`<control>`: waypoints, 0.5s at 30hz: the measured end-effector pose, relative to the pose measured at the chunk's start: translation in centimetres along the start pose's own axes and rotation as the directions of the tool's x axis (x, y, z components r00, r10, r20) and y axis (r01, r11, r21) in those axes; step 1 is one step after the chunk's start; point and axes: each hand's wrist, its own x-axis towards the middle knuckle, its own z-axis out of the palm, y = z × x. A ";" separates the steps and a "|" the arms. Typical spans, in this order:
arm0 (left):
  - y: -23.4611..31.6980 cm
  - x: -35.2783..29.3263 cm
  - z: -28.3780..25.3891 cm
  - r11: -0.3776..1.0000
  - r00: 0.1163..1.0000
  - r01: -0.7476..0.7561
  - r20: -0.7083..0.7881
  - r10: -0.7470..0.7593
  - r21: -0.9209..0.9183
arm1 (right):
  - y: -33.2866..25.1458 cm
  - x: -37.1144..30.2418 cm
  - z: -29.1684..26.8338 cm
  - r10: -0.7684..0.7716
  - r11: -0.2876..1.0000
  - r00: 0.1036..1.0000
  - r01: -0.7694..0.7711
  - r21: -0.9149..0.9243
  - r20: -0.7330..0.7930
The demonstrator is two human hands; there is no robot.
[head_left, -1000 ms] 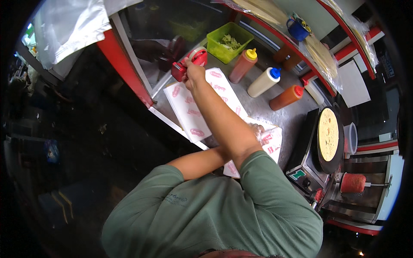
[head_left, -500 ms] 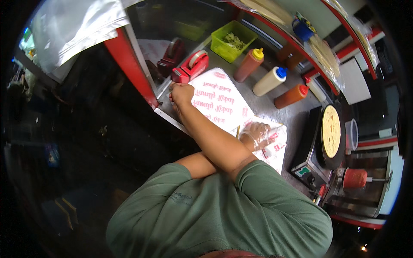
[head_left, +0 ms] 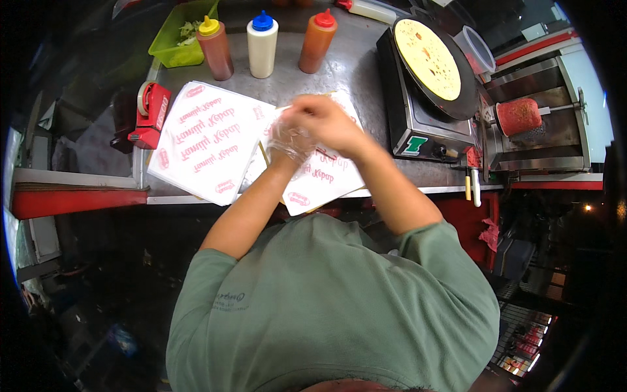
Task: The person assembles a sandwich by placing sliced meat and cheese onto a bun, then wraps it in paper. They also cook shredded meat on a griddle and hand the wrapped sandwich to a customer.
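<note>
My left hand (head_left: 294, 142) wears a clear plastic glove and is over the right-hand printed paper sheets (head_left: 317, 183). Its fingers are mostly hidden behind my bare right hand (head_left: 320, 121), which crosses above it, blurred by motion. The fingers of my right hand are bent and drawn together; whatever they pinch is too small and smeared to name. To their left lies a stack of white wrapping paper (head_left: 209, 140) with red print. A red tape dispenser (head_left: 152, 114) stands beside that stack's left edge.
Along the back stand a green bin of shredded leaves (head_left: 186, 36) and sauce bottles with yellow (head_left: 215, 49), blue (head_left: 262, 46) and red (head_left: 319, 42) caps. At right, a flatbread (head_left: 428, 59) lies on a round black griddle (head_left: 465, 91). Beyond it is meat on a spit (head_left: 518, 117).
My right hand has left the tape dispenser and come right, over my gloved left hand. My forearms no longer cross. The head view has turned, shifting the counter in the picture.
</note>
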 end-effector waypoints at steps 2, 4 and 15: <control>4.5 1.8 -2.1 0.968 0.969 0.151 0.165 -0.185 0.203 | 1.0 -3.1 -6.0 0.170 0.981 0.972 -0.182 -0.066 -0.164; 4.1 1.6 -1.6 0.971 0.967 0.179 0.154 -0.203 0.156 | 2.3 -4.7 -8.4 0.238 0.959 0.948 -0.264 -0.107 -0.210; 0.2 1.9 -0.4 0.943 0.959 0.201 0.143 -0.245 0.266 | 10.7 -5.4 -7.7 0.235 0.767 0.869 -0.441 -0.465 -0.436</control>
